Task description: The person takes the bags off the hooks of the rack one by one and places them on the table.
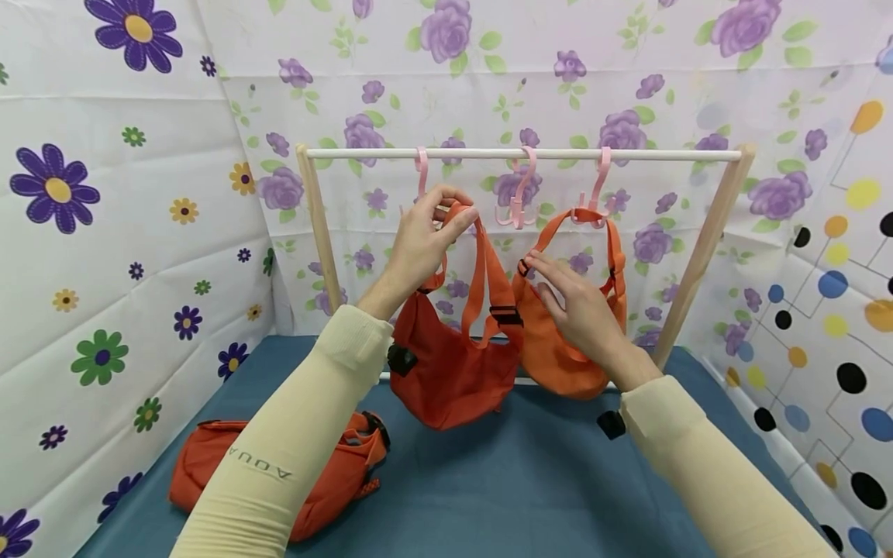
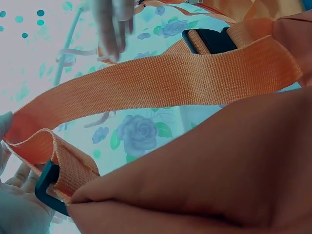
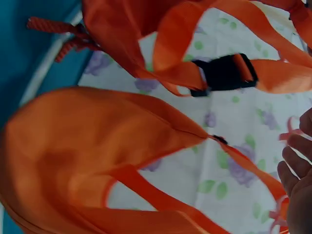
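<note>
My left hand (image 1: 429,236) pinches the top of the strap of a red-orange shoulder bag (image 1: 453,380), which hangs below it in front of the left pink hook (image 1: 422,170). In the left wrist view the webbing strap (image 2: 161,83) runs from the fingertips to the bag's body, with a black buckle (image 2: 209,41) behind. An orange bag (image 1: 554,353) hangs by its strap from the right pink hook (image 1: 601,182). My right hand (image 1: 582,306) overlaps this bag's strap, its fingers extended; in the right wrist view the fingers (image 3: 295,163) are loose and grip nothing.
A white rod (image 1: 474,153) on wooden posts (image 1: 705,248) carries the hooks. The middle pink hook (image 1: 519,194) bears no bag. Another red-orange bag (image 1: 202,461) lies at the left on the blue cloth (image 1: 488,488), partly behind my left forearm. Patterned curtains surround the table.
</note>
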A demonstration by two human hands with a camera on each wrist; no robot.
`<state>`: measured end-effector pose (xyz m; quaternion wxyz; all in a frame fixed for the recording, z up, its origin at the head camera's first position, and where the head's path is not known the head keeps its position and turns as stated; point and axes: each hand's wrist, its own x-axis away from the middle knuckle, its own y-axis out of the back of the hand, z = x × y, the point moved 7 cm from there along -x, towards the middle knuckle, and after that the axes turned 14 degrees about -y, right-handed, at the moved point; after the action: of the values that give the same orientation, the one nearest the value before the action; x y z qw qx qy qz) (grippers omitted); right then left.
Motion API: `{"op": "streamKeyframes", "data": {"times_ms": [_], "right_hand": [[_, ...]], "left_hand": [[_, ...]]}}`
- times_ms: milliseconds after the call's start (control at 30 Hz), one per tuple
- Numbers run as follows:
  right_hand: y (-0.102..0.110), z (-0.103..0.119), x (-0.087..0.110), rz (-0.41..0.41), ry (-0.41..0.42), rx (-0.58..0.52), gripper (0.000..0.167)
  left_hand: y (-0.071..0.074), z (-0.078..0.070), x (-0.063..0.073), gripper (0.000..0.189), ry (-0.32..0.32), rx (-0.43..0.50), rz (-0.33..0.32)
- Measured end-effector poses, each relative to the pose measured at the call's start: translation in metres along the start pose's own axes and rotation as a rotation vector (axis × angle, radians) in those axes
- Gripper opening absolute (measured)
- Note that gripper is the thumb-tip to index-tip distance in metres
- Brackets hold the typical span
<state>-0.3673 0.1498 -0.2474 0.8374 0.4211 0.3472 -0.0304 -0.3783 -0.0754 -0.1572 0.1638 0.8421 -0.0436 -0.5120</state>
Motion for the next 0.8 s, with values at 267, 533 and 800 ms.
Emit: {"op": "streamKeyframes", "data": {"times_ms": [267, 533, 800], "right_hand": [[-0.031, -0.027, 0.019, 0.064, -0.117, -0.096, 0.051], [-0.074, -0.059, 0.034, 0.364, -0.363, -0.335, 0.074], [-0.105, -0.077, 0.049, 0.472, -0.528, -0.538, 0.071]], "left_hand": [[-0.001, -0.006, 0.0, 0.024, -0.004, -0.021, 0.01], [-0.004, -0.012, 0.001, 0.027, -0.006, 0.003, 0.02], [-0.006, -0.014, 0.003, 0.025, -0.01, 0.002, 0.039]]}}
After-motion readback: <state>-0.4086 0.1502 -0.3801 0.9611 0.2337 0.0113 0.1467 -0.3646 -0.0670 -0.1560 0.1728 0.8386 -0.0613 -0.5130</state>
